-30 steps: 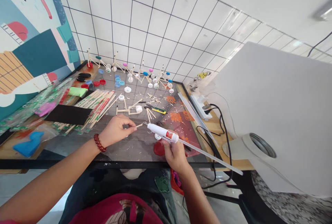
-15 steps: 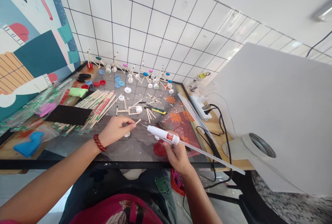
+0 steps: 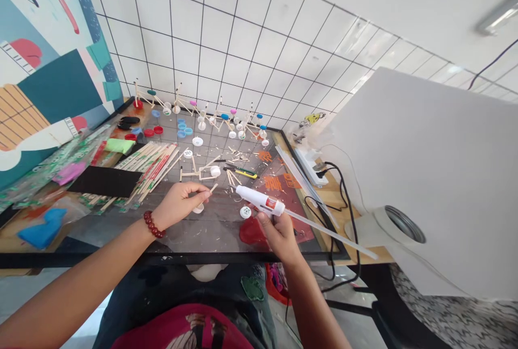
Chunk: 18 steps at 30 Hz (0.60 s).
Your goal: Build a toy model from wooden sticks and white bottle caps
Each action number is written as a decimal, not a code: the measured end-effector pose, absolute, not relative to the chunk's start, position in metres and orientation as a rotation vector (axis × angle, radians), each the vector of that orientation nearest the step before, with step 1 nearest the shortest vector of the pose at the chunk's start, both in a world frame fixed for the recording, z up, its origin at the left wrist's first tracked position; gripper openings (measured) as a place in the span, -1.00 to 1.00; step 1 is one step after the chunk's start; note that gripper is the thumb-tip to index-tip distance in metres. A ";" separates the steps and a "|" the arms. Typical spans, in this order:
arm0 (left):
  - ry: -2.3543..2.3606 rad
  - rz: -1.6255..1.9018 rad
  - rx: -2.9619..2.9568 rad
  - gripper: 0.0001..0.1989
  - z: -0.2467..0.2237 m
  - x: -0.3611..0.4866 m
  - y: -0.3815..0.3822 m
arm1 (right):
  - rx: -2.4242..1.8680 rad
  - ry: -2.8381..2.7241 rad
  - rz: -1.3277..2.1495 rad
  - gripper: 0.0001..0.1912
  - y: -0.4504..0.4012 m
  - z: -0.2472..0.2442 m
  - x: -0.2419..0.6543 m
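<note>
Between the thumb and fingers of my left hand (image 3: 184,203) is a short wooden stick (image 3: 213,189), its free end pointing right. My right hand (image 3: 280,233) is wrapped round a white glue gun (image 3: 259,199), with a long clear glue stick (image 3: 332,233) out of its back. The gun's nozzle points left, a small gap from the wooden stick. Below the gun lies a white bottle cap (image 3: 245,212); another white cap (image 3: 198,208) sits partly behind my left fingers. Just beyond, a frame of glued sticks (image 3: 194,173) with white caps rests on the table.
Several small stick-and-cap models (image 3: 224,117) line the wall. A yellow utility knife (image 3: 246,173) lies among wood scraps. Bundled sticks (image 3: 149,168), black sheets (image 3: 105,180) and blue clay (image 3: 43,227) are on the left. A power strip (image 3: 311,165) with black cables stands right.
The glue gun has moved slightly right, away from the wooden stick, and the white cap below it now shows fully. My left hand stays nearly still.
</note>
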<state>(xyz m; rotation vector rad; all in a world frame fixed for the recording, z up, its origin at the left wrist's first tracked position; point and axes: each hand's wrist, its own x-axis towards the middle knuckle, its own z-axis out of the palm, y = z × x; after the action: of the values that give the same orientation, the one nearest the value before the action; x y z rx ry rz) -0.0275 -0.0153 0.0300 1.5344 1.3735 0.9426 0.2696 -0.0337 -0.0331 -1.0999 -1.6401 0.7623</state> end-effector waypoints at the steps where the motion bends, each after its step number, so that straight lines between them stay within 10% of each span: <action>1: 1.371 0.956 1.511 -0.67 0.030 -0.028 -0.015 | -1.100 -1.609 0.795 -0.57 -0.033 -0.033 0.270; 18: 1.268 1.006 1.289 -0.50 0.027 -0.026 -0.015 | -1.461 -1.319 0.437 -0.44 0.124 -0.001 0.373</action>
<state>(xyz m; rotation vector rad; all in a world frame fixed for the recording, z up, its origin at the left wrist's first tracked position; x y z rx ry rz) -0.0262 -0.0149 0.0272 1.2893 1.2683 1.0059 0.3732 0.1238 -0.0014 -1.4613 -1.3192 0.4369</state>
